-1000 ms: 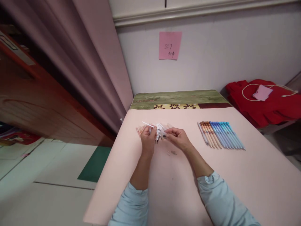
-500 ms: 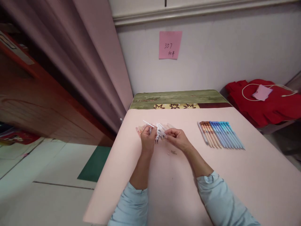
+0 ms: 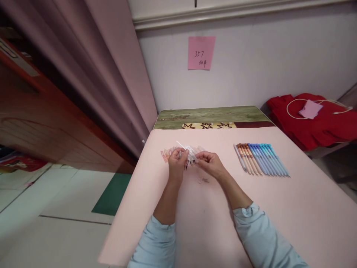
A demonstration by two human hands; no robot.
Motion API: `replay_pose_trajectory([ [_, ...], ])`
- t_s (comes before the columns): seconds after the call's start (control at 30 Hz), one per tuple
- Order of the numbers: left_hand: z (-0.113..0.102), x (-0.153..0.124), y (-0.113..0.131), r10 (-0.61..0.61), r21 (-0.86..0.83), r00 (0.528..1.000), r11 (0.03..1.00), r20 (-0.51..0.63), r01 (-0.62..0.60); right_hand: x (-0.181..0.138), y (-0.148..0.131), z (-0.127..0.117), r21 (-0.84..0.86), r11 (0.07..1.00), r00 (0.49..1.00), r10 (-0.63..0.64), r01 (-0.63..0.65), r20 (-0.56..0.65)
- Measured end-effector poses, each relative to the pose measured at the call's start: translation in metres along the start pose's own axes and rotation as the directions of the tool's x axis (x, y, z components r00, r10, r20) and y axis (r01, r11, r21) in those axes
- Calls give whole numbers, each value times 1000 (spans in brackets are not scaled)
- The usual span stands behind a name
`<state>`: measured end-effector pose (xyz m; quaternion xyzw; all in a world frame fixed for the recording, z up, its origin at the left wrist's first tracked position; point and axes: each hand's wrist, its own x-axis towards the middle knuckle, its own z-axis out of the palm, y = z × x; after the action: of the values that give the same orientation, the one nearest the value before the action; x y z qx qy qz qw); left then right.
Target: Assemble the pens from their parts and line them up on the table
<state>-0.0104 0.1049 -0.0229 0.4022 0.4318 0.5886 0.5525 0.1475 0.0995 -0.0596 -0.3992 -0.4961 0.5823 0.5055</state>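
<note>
Head view: small grey bits (image 3: 205, 180) lie on the desk (image 3: 212, 227); beyond, the left hand (image 3: 176, 162) pinches a slim white stick (image 3: 180, 144), the right hand (image 3: 209, 162) narrows on something unclear; white refills (image 3: 190, 160) lie between, towards the left edge; coloured pens (image 3: 260, 160) line up nearer the right edge.

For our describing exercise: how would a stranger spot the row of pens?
On the pink tablecloth, look right of the right hand. Find the row of pens: brown, blue and turquoise tops aligned, unlike the jumbled white sticks left of that hand.
</note>
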Motion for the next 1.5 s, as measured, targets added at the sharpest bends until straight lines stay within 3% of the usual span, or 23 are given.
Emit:
replay_pose_trajectory([
  [0.17,-7,8,2,-78,-416,997,907,-4,69,1,0,0,-7,1000,1000,-4,4,-25],
  [0.3,-14,15,-1,-110,-559,993,827,-39,69,1,1,0,-36,999,1000,-8,7,-26],
  [0.57,-14,13,2,-136,-509,985,858,-102,65,-2,1,-2,-217,976,1000,-20,17,-12],
  [0.97,-12,14,0,-168,-511,971,858,-169,59,-3,0,-2,-230,973,1000,-2,2,-1],
  [1.23,-15,12,-3,-79,-407,988,913,-135,17,-2,2,-2,-256,967,1000,-11,11,-1],
  [1.5,-12,11,1,-115,-446,981,895,-156,35,-3,0,-2,-258,966,1000,-5,3,-8],
])
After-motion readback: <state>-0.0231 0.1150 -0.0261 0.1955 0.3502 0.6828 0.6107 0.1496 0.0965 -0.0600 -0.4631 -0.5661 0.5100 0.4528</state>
